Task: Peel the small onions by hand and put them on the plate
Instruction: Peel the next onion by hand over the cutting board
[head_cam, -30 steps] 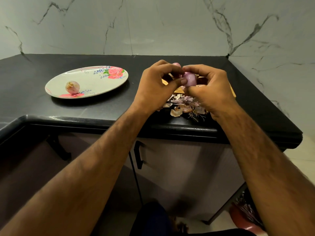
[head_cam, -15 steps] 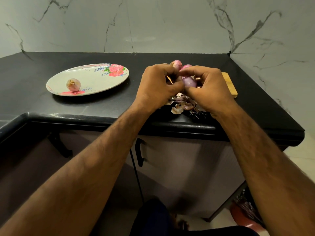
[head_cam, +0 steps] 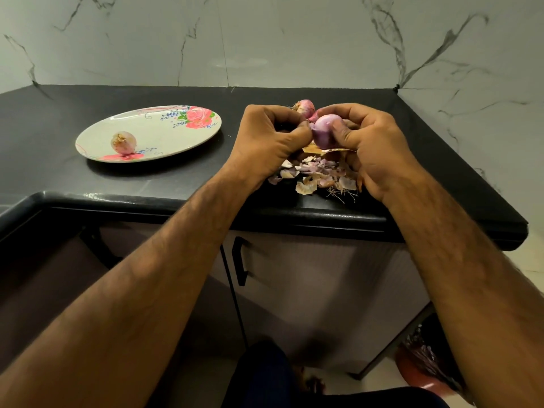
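Observation:
My right hand [head_cam: 374,148] grips a small purple onion [head_cam: 323,132] above the counter. My left hand [head_cam: 270,139] has its fingers curled and pinches at the onion's left side, where a bit of skin shows. A pile of torn onion skins [head_cam: 318,175] lies on the counter just below both hands. Behind the hands lies another unpeeled onion [head_cam: 304,106]. One peeled onion [head_cam: 123,141] rests on the oval floral plate [head_cam: 164,134] at the left.
The black counter [head_cam: 147,181] ends in a rounded front edge close below the peel pile. A wooden board edge [head_cam: 312,149] shows under the hands. Marble walls close the back and right. Cabinet doors and a red bin [head_cam: 424,375] are below.
Both hands shifted slightly while working the onion; the right hand has turned it so more of its purple surface faces up. The plate and its onion have not moved.

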